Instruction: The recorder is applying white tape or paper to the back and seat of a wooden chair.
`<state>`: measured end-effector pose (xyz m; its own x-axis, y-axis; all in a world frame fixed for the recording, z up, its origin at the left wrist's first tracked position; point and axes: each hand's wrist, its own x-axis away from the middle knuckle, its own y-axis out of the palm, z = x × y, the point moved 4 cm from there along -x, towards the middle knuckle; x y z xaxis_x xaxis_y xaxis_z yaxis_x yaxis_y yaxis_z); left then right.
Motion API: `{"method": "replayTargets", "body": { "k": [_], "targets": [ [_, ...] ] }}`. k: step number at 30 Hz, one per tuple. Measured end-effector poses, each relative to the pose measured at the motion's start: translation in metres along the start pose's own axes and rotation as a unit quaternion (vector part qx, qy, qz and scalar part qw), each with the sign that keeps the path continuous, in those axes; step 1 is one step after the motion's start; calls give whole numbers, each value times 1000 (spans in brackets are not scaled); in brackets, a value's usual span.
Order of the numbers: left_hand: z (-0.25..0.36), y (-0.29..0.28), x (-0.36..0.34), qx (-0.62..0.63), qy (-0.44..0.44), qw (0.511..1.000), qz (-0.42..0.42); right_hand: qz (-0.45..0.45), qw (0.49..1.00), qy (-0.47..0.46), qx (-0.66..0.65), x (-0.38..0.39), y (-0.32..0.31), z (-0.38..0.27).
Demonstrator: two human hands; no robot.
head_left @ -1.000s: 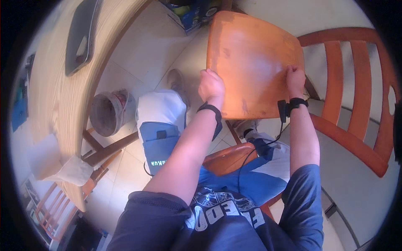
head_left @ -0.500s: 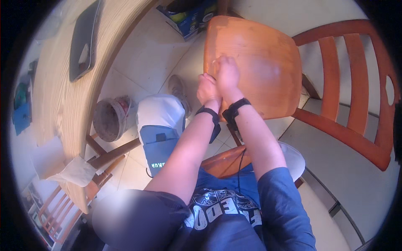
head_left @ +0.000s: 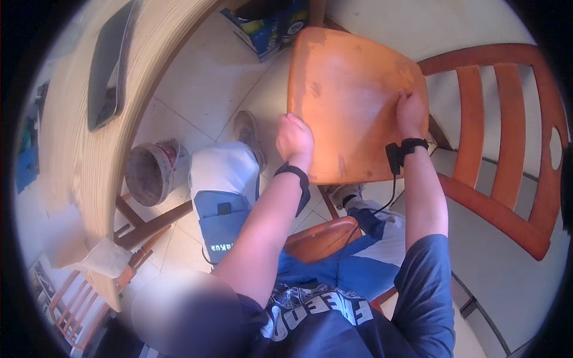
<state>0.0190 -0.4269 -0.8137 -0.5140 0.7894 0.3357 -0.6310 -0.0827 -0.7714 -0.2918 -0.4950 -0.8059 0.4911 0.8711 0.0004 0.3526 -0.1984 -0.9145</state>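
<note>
A wooden chair (head_left: 358, 156) with an orange-brown seat stands in front of me, its slatted back to the right. The seat top shows darker, uneven patches along its left side and front. At the seat's left edge my left hand (head_left: 295, 138) is closed, its curled fingers against the rim. My right hand (head_left: 410, 113) rests on the seat near its right side, fingers bent and pressed together. Whatever lies inside the right fingers, if anything, is hidden. Both wrists wear black bands, and a dark cable hangs from the right one.
To the left is a wooden table (head_left: 149, 56) with a dark phone (head_left: 110, 68) and a white paper or bag (head_left: 107, 258) on it. A stained bucket (head_left: 147, 174) stands on the tiled floor. Beyond the seat lies a blue-and-green box (head_left: 268, 30).
My right hand has moved from beside the left hand across the seat to its right side. My left hand stays at the left edge, slightly lower in view.
</note>
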Motion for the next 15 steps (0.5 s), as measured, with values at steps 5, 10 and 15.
{"method": "replayTargets", "body": {
  "k": [5, 10, 15],
  "targets": [
    [2, -2, 1, -16, -9, 1000, 4, 70, 994, -71, 47, -19, 26, -31],
    [2, -2, 3, -20, -7, 1000, -8, 34, 990, -133, 33, 13, 60, -114],
    [2, -3, 3, -20, -2, 1000, -13, -34, 969, -242, -39, 93, 86, -165]
  ]
}}
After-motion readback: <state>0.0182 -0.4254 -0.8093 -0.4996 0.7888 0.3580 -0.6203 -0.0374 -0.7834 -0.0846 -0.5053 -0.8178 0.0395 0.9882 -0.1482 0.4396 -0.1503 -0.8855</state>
